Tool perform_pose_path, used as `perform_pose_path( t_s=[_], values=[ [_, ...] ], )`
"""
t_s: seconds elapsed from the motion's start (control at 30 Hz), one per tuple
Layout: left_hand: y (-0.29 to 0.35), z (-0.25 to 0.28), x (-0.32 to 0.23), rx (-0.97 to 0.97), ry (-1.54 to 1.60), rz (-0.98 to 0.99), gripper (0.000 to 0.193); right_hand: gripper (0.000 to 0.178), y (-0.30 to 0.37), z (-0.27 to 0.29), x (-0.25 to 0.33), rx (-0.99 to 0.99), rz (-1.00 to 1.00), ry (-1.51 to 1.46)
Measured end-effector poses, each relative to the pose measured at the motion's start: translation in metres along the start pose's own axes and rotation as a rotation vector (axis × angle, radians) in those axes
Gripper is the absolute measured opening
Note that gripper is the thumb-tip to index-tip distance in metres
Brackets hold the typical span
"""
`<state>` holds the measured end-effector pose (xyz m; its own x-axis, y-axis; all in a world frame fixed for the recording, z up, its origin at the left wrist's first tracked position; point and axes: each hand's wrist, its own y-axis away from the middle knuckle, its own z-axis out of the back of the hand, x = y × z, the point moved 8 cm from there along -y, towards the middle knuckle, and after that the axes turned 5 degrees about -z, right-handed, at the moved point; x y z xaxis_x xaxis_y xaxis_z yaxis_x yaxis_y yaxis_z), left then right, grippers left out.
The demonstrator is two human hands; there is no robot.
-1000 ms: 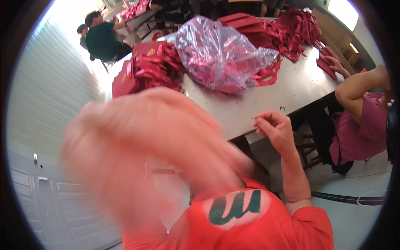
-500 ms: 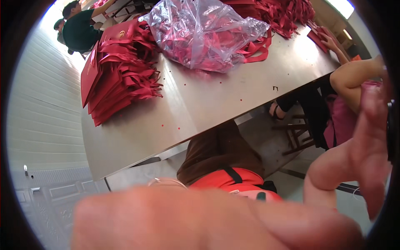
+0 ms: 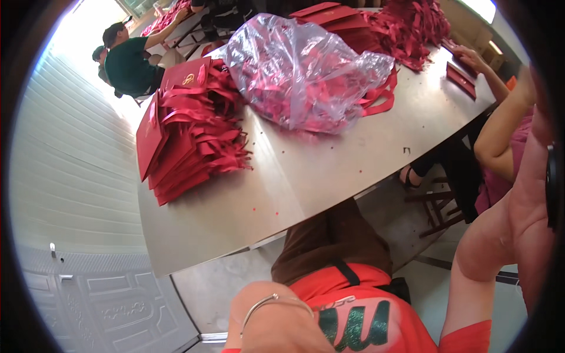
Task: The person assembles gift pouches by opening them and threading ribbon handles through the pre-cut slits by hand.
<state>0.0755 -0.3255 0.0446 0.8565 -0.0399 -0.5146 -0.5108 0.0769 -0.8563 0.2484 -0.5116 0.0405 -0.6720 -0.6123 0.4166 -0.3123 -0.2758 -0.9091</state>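
Observation:
My left forearm (image 3: 256, 291), with a thin silver bangle, bends up from the lower edge close to the camera. Beyond the bangle, only the base of my left hand (image 3: 285, 335) shows, its fingers out of the picture. Raised at the right rim is my right hand (image 3: 529, 226), beside a dark rounded object (image 3: 553, 185); its fingers are cut off by the rim. I see nothing held in either hand. Ahead, a metal table (image 3: 306, 182) carries a stack of red gift bags (image 3: 182, 147) with ribbon handles and a clear plastic bag (image 3: 306, 76) full of red pieces.
More red bags (image 3: 335, 23) and ribbons (image 3: 412, 29) lie at the table's far end. A co-worker's hand (image 3: 471, 57) is near a small red folded piece (image 3: 461, 80). A wooden stool (image 3: 432, 209) stands below right; a person in green (image 3: 126, 67) sits far left.
My left hand has drawn back toward the lower edge, uncovering my red shirt. My right hand has moved slightly right against the rim. The whole view has shifted, with the table lower and further right.

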Motion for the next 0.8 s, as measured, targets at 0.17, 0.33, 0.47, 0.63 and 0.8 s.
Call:
perform_pose_path(
  t_s=[0.17, 0.33, 0.47, 0.63, 0.8],
  values=[
    [-0.002, -0.017, 0.006, -0.023, 0.035, -0.004, 0.018, 0.072, -0.003, 0.068, -0.013, 0.025, 0.012, -0.020],
    [-0.004, -0.005, 0.013, -0.023, 0.085, -0.047, 0.018, 0.070, -0.012, -0.036, 0.004, 0.059, 0.057, -0.009],
    [-0.003, -0.025, 0.016, -0.063, 0.128, -0.025, 0.017, 0.069, -0.005, 0.015, 0.007, 0.076, 0.029, -0.025],
    [-0.008, -0.022, 0.019, -0.044, 0.159, -0.046, 0.017, 0.068, -0.004, 0.015, 0.009, 0.085, 0.078, -0.033],
    [-0.003, -0.034, 0.023, -0.062, 0.238, 0.010, 0.017, 0.066, -0.002, 0.009, 0.003, 0.061, 0.037, -0.031]
  ],
)
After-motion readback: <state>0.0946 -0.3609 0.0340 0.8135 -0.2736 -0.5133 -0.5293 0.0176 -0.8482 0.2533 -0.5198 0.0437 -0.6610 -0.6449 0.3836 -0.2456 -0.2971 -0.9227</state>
